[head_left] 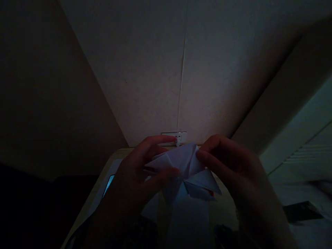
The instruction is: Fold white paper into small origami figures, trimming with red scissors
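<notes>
A folded white paper piece [183,160] with several pointed flaps is held up between my two hands in dim light. My left hand [145,173] grips its left side, the thumb pressed on the front near the middle and the index finger reaching over the top. My right hand [228,159] pinches the upper right flap between thumb and fingers. More flaps stick out below and to the right, with a small red spot beside the lower right ones. Below the folded piece lies a white sheet of paper [189,221] on the wooden table.
Behind my left wrist, a phone with a lit screen [108,185] rests on more white paper [114,167]. The wooden table [225,207] meets a pale wall with a socket [183,135] and plug. A dark flat object [302,211] lies on a pale surface at right.
</notes>
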A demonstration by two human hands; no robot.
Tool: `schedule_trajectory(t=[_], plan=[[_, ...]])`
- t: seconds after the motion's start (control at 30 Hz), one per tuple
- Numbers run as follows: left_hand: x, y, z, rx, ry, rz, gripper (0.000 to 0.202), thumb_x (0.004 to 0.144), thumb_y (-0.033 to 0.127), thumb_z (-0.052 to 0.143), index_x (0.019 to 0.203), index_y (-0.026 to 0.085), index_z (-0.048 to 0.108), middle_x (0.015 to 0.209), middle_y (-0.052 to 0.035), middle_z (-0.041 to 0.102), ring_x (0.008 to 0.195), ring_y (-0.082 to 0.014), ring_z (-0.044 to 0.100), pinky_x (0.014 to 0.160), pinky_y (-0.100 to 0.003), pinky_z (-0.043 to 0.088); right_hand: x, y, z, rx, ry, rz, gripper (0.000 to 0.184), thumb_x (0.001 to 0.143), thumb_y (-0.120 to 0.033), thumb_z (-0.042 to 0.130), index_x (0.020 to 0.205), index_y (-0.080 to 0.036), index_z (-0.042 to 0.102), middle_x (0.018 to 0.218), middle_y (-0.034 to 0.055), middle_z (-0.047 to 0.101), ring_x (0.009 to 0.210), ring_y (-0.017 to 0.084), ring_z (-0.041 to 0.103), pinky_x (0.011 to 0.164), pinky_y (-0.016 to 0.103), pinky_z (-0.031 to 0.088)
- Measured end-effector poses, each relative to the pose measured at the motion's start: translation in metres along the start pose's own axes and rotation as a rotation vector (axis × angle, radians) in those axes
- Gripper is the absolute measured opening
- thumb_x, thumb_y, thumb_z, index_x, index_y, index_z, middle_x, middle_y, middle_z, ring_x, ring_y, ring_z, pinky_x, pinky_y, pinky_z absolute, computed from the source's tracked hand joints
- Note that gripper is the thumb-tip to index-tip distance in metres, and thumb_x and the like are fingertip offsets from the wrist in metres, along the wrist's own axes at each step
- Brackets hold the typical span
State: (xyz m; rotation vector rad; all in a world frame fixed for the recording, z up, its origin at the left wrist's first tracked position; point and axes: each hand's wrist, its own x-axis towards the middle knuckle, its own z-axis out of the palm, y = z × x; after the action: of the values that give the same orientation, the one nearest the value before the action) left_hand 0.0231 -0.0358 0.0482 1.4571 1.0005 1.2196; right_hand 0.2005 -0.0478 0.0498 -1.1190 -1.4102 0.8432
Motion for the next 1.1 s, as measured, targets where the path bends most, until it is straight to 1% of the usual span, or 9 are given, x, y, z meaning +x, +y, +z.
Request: schedule_trajectory(t=[0.1, 0.17, 0.3, 0.4, 0.63, 0.7, 0.8, 0.9, 1.1], plan=[[0.000, 0.000, 0.003, -0.008, 0.080, 0.016, 0.031, 0.067, 0.020, 0.078, 0.096, 0.031, 0.073, 0.072, 0.0049, 0.073, 0.058, -0.0126, 0.068, 0.046, -0.015, 0.048, -0.001, -0.001, 0.000, 0.020, -0.020, -0.004, 0.017, 0.085, -0.024, 0.064, 0.068, -0.022, 0.062, 0.062, -0.0051, 0.059, 0.058, 0.009, 0.053, 0.050, 0.019, 0.040], [0.000, 0.000, 0.006, 0.042, 0.177, 0.047, 0.030, 0.067, 0.021, 0.078, 0.095, 0.029, 0.073, 0.071, 0.0050, 0.071, 0.056, -0.0109, 0.065, 0.045, -0.014, 0.046, -0.002, -0.002, 0.000, 0.028, -0.063, 0.000, 0.015, 0.087, -0.025, 0.060, 0.072, -0.023, 0.063, 0.064, -0.0045, 0.060, 0.060, 0.010, 0.056, 0.051, 0.018, 0.042], [0.001, -0.001, 0.007, 0.067, 0.270, 0.080, 0.029, 0.067, 0.021, 0.080, 0.094, 0.028, 0.072, 0.072, 0.0052, 0.071, 0.060, -0.0120, 0.066, 0.051, -0.016, 0.051, -0.001, 0.000, -0.003, 0.085, -0.187, 0.069, 0.008, 0.084, -0.031, 0.063, 0.084, -0.024, 0.066, 0.075, -0.0015, 0.067, 0.070, 0.013, 0.062, 0.051, 0.017, 0.046], [0.002, -0.001, 0.007, 0.015, 0.268, 0.080, 0.027, 0.068, 0.019, 0.080, 0.092, 0.026, 0.071, 0.072, 0.0050, 0.072, 0.060, -0.0129, 0.066, 0.050, -0.018, 0.051, 0.001, 0.002, -0.004, 0.072, -0.180, 0.125, 0.008, 0.080, -0.030, 0.069, 0.085, -0.023, 0.066, 0.079, -0.0004, 0.068, 0.071, 0.013, 0.063, 0.049, 0.016, 0.045], [0.001, 0.000, 0.009, -0.109, 0.271, 0.097, 0.034, 0.064, 0.020, 0.085, 0.094, 0.029, 0.071, 0.079, 0.0076, 0.073, 0.061, -0.0094, 0.067, 0.045, -0.012, 0.048, -0.001, 0.002, 0.000, 0.055, -0.064, 0.077, 0.006, 0.078, -0.025, 0.071, 0.077, -0.024, 0.065, 0.067, -0.0029, 0.064, 0.066, 0.012, 0.062, 0.044, 0.013, 0.043], [0.000, -0.001, 0.009, -0.144, 0.273, 0.097, 0.039, 0.063, 0.020, 0.085, 0.097, 0.030, 0.070, 0.085, 0.0080, 0.074, 0.062, -0.0081, 0.067, 0.048, -0.012, 0.049, -0.002, 0.002, 0.000, 0.064, -0.038, 0.066, 0.006, 0.079, -0.025, 0.071, 0.077, -0.024, 0.065, 0.068, -0.0029, 0.064, 0.067, 0.012, 0.063, 0.042, 0.012, 0.042], [-0.001, -0.001, 0.010, -0.213, 0.267, 0.101, 0.042, 0.065, 0.015, 0.083, 0.101, 0.031, 0.069, 0.092, 0.0084, 0.074, 0.070, -0.0076, 0.068, 0.058, -0.012, 0.054, -0.004, 0.002, 0.000, 0.069, 0.011, 0.016, 0.006, 0.080, -0.022, 0.071, 0.077, -0.024, 0.066, 0.071, -0.0036, 0.066, 0.065, 0.010, 0.062, 0.047, 0.011, 0.046], [-0.002, 0.001, 0.012, -0.210, 0.252, 0.094, 0.039, 0.071, 0.011, 0.077, 0.103, 0.030, 0.066, 0.091, 0.0075, 0.073, 0.076, -0.0103, 0.071, 0.063, -0.014, 0.056, -0.005, 0.003, 0.000, 0.093, 0.029, -0.009, 0.007, 0.080, -0.020, 0.070, 0.078, -0.024, 0.066, 0.072, -0.0043, 0.067, 0.064, 0.009, 0.061, 0.051, 0.011, 0.048], [-0.002, 0.001, 0.015, -0.185, 0.257, 0.078, 0.025, 0.077, 0.011, 0.071, 0.089, 0.028, 0.059, 0.094, 0.0068, 0.072, 0.070, -0.0097, 0.069, 0.061, -0.015, 0.057, -0.005, 0.004, 0.000, 0.077, 0.021, 0.003, 0.008, 0.080, -0.020, 0.071, 0.080, -0.025, 0.066, 0.071, -0.0039, 0.066, 0.064, 0.010, 0.062, 0.048, 0.011, 0.048]])
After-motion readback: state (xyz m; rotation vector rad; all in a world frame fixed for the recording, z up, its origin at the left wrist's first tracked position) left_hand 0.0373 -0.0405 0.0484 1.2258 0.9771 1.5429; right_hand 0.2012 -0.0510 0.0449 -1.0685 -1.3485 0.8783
